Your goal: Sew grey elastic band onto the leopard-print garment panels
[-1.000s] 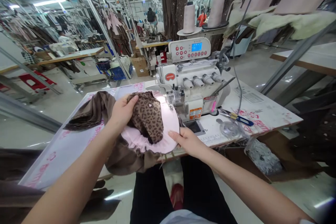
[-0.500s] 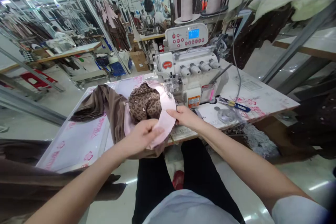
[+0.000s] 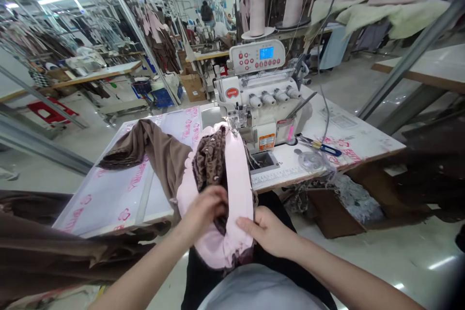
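A pale pink ruffled fabric band (image 3: 238,189) forms a long loop running from the presser foot of a white overlock sewing machine (image 3: 257,101) down to my lap. Leopard-print fabric (image 3: 209,164) lies inside the loop, and brown knit fabric (image 3: 160,155) trails to the left over the table. My left hand (image 3: 205,210) pinches the band and leopard fabric together inside the loop. My right hand (image 3: 267,232) grips the band's outer edge near the table's front.
Blue-handled snips (image 3: 319,146) and a clear plastic disc (image 3: 308,160) lie right of the machine on the white table (image 3: 109,198). Thread cones (image 3: 257,15) stand behind it. A cardboard box (image 3: 332,213) sits below the right edge. Co-workers sit at distant stations.
The pink band has swung from a rounded bunch into a long upright loop toward me. Both hands have moved nearer my body, and the left hand has gone inside the loop.
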A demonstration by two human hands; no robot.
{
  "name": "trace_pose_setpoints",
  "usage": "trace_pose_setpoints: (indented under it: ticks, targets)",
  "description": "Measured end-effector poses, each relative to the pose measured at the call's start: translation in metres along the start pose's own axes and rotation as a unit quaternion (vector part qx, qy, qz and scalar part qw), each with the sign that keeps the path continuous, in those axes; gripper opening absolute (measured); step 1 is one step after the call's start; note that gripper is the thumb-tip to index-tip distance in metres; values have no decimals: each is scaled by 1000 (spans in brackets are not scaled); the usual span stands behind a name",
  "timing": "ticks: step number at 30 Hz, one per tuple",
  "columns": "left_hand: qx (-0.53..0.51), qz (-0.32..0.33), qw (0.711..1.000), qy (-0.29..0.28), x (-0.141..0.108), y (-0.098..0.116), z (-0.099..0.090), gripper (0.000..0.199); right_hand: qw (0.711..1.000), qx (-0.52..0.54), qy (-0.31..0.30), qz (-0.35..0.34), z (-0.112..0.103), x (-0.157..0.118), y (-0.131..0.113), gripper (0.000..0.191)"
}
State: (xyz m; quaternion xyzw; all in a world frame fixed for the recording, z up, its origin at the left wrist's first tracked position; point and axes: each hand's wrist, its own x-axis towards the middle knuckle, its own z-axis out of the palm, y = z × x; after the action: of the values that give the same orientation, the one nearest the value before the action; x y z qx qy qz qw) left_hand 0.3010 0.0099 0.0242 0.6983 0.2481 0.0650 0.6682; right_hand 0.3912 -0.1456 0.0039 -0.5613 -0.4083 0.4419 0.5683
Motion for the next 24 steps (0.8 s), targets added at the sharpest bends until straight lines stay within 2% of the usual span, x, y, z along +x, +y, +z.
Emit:
trace_pose_setpoints:
  ticks: [1,2,3,4,5,8,13,16,21,24]
  targets:
    - [50,51,992,100,16,2,-3,35,1000,1,1,-10,1,2,-1,42]
    - [128,86,972,179,30,3,-6,38,1000,0,4,-20,2,3,-1,41]
    - [207,98,947,224,41,5,-9,41,999,-4,8,-30,5,3,-1,41]
    - [262,91,930,240,50,6,-12,42,999,-10,14,-42,7,4,0,40]
    - [292,74,925,232,55,7,-15,39,998,-17,18,-51,9,4,1,39]
    - [289,34,943,161,51,13,-31,26,998,-34,21,-54,13,1,2,39]
    - [186,39,978,89,20,37,-58,39,999,-23,12,-38,10,-3,6,43]
    - [150,87,978,117,24,52,-64,38,999,-14,12,-34,3,5,4,45]
    - [209,156,944,203,60,65,-65,33,998,-22,36,-42,-19,33,-8,40]
    - [236,186,925,232,81,71,-71,31,998,-47,45,-25,-35,53,-12,42]
